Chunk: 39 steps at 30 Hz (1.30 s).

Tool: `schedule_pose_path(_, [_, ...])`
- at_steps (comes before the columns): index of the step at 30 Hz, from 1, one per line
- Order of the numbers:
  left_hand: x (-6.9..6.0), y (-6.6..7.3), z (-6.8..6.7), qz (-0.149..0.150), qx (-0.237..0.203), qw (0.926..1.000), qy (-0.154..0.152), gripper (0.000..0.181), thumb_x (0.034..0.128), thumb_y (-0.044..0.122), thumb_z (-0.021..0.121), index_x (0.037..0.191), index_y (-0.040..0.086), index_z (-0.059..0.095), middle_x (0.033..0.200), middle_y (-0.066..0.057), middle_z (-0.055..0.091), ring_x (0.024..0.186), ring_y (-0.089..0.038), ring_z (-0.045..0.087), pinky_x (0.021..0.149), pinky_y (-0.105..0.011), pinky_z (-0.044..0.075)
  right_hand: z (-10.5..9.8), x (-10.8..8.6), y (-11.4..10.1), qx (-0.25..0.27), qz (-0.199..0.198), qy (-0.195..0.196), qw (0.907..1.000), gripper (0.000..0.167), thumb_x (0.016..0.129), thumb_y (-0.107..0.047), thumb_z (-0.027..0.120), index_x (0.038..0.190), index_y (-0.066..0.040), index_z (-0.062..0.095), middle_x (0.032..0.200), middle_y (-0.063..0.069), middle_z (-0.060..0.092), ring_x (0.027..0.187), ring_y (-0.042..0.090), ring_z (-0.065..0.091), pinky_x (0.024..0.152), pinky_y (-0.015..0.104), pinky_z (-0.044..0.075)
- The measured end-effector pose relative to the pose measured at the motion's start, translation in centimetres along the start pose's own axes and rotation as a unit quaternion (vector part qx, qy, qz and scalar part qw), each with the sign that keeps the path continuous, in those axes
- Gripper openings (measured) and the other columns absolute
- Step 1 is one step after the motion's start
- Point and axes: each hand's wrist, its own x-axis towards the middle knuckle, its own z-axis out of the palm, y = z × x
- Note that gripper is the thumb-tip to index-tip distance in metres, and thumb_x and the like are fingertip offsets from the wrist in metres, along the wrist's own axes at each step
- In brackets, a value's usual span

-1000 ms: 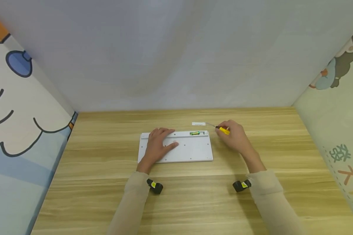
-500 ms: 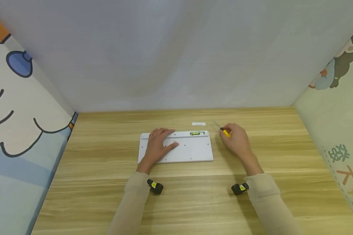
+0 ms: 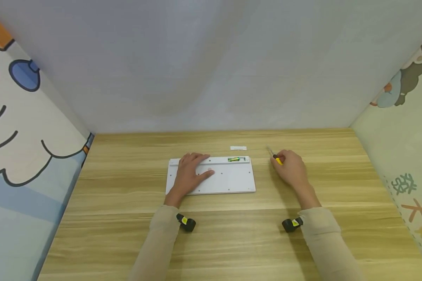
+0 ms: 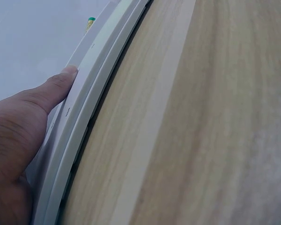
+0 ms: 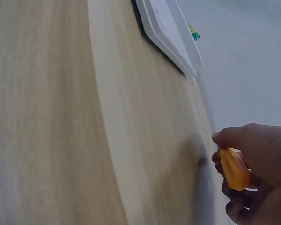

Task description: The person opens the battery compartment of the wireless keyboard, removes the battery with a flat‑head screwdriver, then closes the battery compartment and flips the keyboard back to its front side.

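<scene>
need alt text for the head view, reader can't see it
A person's left hand rests on a flat white rectangular device, a green cylindrical battery near its far right corner, while the right hand holds a yellow-handled screwdriver. A small flat white strip lies beyond the device on a wood-grain table.

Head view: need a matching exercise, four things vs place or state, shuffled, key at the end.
1. screwdriver
2. battery cover
3. green battery
4. white keyboard

A. face down, under the left hand
B. in the open compartment
C. held in the right hand
D. on the tabletop, beyond the keyboard's far edge

Pairs: 1-C, 2-D, 3-B, 4-A
</scene>
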Motion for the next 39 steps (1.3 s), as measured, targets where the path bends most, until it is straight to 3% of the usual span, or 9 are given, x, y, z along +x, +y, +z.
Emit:
schedule_pose_path(7, [0.1,-0.1,0.0,0.004,0.006,1.0,0.004,0.06,0.0925,0.048,0.072,0.143,0.02,0.058,0.138,-0.007,0.063,0.137,-0.028,0.053,0.132,-0.051,0.019,-0.3,-0.1,0.7,-0.018,0.011,-0.004,0.9998,0.037,0.1,-0.032,0.062,0.114,0.002,0.068,0.098,0.017,0.069,0.082,0.028,0.064,0.061,0.033,0.05])
schedule_pose_path(11, [0.1,-0.2,0.0,0.005,0.006,1.0,0.004,0.06,0.0922,0.048,0.072,0.144,0.02,0.058,0.138,-0.007,0.063,0.137,-0.028,0.053,0.132,-0.051,0.019,-0.4,-0.2,0.7,-0.021,0.015,-0.005,0.9996,0.036,0.099,-0.034,0.064,0.112,0.0,0.067,0.096,0.015,0.069,0.079,0.026,0.063,0.057,0.027,0.045])
schedule_pose_path(22, [0.1,-0.2,0.0,0.003,0.003,1.0,0.002,0.061,0.0919,0.049,0.072,0.144,0.021,0.058,0.138,-0.007,0.063,0.137,-0.028,0.053,0.132,-0.049,0.018,-0.8,-0.3,0.8,-0.019,0.018,-0.019,0.9995,0.039,0.098,-0.038,0.064,0.113,-0.003,0.065,0.101,0.016,0.071,0.085,0.029,0.066,0.059,0.028,0.046])
schedule_pose_path(30, [0.1,0.0,-0.1,0.001,0.003,1.0,0.0,0.06,0.0919,0.047,0.073,0.143,0.021,0.058,0.138,-0.007,0.063,0.137,-0.028,0.053,0.132,-0.049,0.018,-0.8,0.2,0.9,-0.015,0.007,-0.013,0.9998,0.04,0.099,-0.04,0.063,0.115,-0.002,0.064,0.102,0.017,0.072,0.088,0.032,0.069,0.064,0.037,0.054])
schedule_pose_path(35, [0.1,0.1,-0.2,-0.001,0.003,1.0,-0.002,0.06,0.0922,0.048,0.072,0.144,0.021,0.058,0.138,-0.007,0.063,0.137,-0.027,0.053,0.132,-0.049,0.018,-0.9,0.5,0.2,-0.011,-0.004,-0.004,0.9999,0.039,0.1,-0.037,0.061,0.115,-0.001,0.065,0.105,0.019,0.071,0.092,0.033,0.068,0.072,0.045,0.057])
schedule_pose_path(39, [0.1,0.1,-0.2,-0.002,0.002,1.0,-0.001,0.06,0.0922,0.047,0.072,0.144,0.021,0.058,0.138,-0.007,0.063,0.137,-0.028,0.053,0.132,-0.049,0.018,-0.9,0.9,-0.8,-0.007,-0.015,0.004,0.9999,0.038,0.1,-0.036,0.061,0.117,-0.003,0.066,0.107,0.018,0.07,0.091,0.033,0.066,0.072,0.045,0.056])
